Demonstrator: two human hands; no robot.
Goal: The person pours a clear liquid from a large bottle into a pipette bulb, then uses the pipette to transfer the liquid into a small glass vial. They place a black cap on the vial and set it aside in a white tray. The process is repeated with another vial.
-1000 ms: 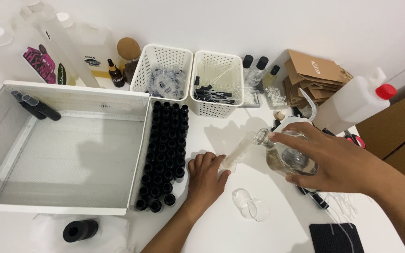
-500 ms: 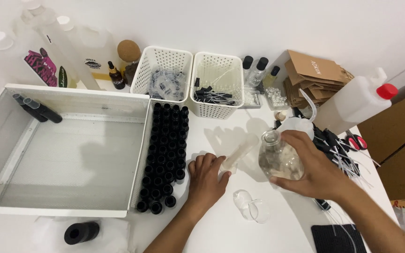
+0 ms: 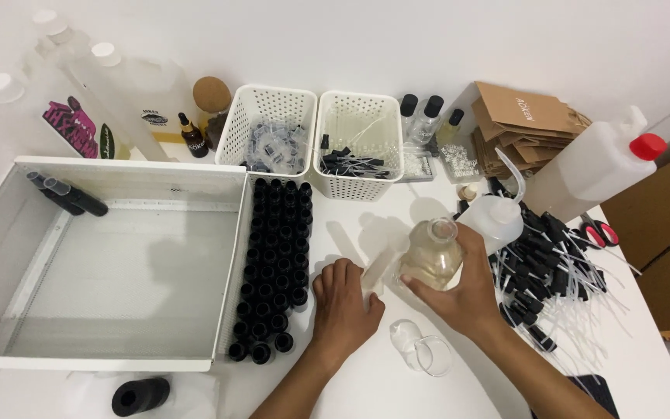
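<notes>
Filling not begun: right hand (image 3: 467, 291) grips uncapped flask (image 3: 430, 260) of pale liquid, left hand (image 3: 344, 306) lies flat beside black vials (image 3: 273, 264), apparently all unfilled.

Black small bottles (image 3: 277, 264) stand in rows beside a white tray (image 3: 118, 264). The glass flask (image 3: 430, 260) holds pale yellow liquid. Far right, a white jug (image 3: 595, 171) has a red cap (image 3: 647, 146); brown paper bags (image 3: 525, 124) lie behind.

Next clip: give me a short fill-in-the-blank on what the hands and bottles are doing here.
1. The right hand grips a clear glass ____ of pale liquid.
2. The left hand rests flat on the white ____.
3. The small bottles standing in rows beside the white tray are ____ in colour.

Missing words: flask; table; black
</notes>
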